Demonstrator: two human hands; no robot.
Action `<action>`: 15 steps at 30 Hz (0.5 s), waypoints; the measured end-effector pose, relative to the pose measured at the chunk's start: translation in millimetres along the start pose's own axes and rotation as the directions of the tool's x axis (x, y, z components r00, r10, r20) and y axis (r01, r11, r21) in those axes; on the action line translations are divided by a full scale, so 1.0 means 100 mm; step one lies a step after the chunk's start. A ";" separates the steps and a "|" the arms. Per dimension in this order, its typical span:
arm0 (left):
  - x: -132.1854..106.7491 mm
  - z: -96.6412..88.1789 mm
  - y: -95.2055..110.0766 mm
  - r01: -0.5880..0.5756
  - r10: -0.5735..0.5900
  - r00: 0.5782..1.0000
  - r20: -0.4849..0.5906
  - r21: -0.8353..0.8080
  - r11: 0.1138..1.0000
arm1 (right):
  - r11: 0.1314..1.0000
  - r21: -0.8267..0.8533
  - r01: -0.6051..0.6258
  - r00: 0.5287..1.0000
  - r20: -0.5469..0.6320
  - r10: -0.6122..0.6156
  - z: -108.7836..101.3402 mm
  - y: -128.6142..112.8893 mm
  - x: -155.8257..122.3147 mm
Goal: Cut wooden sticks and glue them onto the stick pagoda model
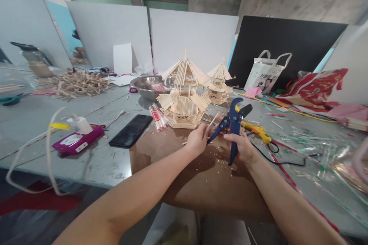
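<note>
My right hand (243,146) grips the blue-handled cutter (233,122), its handles spread apart. My left hand (198,138) pinches a thin wooden stick (213,119) and holds it up toward the cutter's jaws. Both hands hover over a brown cardboard sheet (172,168) littered with small wood offcuts. Just beyond the hands stands a stick-built pavilion model (184,95), with a smaller one (219,82) behind it to the right.
A yellow glue gun (257,130) with black cord lies right of the cutter. A black phone (130,131), a pink device (76,141), packed chopsticks (158,118), a steel bowl (148,86) and a stick pile (76,83) sit left. Bags and plastic wrappers clutter the right.
</note>
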State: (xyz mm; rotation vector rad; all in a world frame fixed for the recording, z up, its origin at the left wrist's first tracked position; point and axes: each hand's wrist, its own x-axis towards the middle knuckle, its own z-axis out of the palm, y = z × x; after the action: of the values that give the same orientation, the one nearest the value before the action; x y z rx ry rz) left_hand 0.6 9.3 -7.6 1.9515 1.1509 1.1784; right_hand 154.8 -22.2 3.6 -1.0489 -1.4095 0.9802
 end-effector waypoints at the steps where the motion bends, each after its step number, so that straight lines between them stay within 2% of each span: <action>1: 0.01 -0.02 -0.02 -0.021 0.022 1.000 -0.005 0.043 0.999 | 1.000 0.019 0.020 1.000 0.012 -0.020 -0.01 -0.01 0.01; 3: 0.03 -0.08 -0.05 -0.080 0.080 0.997 -0.003 0.098 0.992 | 0.998 -0.037 0.055 0.998 -0.022 -0.056 -0.05 0.00 0.05; 5: 0.05 -0.14 -0.07 -0.133 0.132 0.991 0.014 0.126 0.983 | 0.961 -0.259 0.096 0.989 -0.081 -0.121 -0.11 0.05 0.11; 7: 0.06 -0.18 -0.08 -0.171 0.168 0.985 0.031 0.154 0.973 | 0.837 -0.516 0.183 0.967 -0.058 -0.247 -0.16 0.11 0.16; 9: 0.06 -0.20 -0.08 -0.206 0.200 0.979 0.048 0.193 0.959 | 0.686 -0.679 0.261 0.935 0.002 -0.354 -0.19 0.16 0.19; 11: 0.06 -0.21 -0.08 -0.239 0.230 0.971 0.064 0.238 0.941 | 0.598 -0.755 0.270 0.924 0.028 -0.382 -0.19 0.18 0.20; 15: 0.06 -0.22 -0.09 -0.282 0.275 0.959 0.066 0.298 0.912 | 0.535 -0.808 0.246 0.931 0.042 -0.364 -0.16 0.15 0.16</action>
State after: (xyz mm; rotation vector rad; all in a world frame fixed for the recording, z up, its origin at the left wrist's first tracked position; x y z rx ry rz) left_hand -20.7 19.9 -2.9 2.4246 1.1219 1.1698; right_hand 171.7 -2.4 -5.1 -1.4017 -1.8989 -0.0733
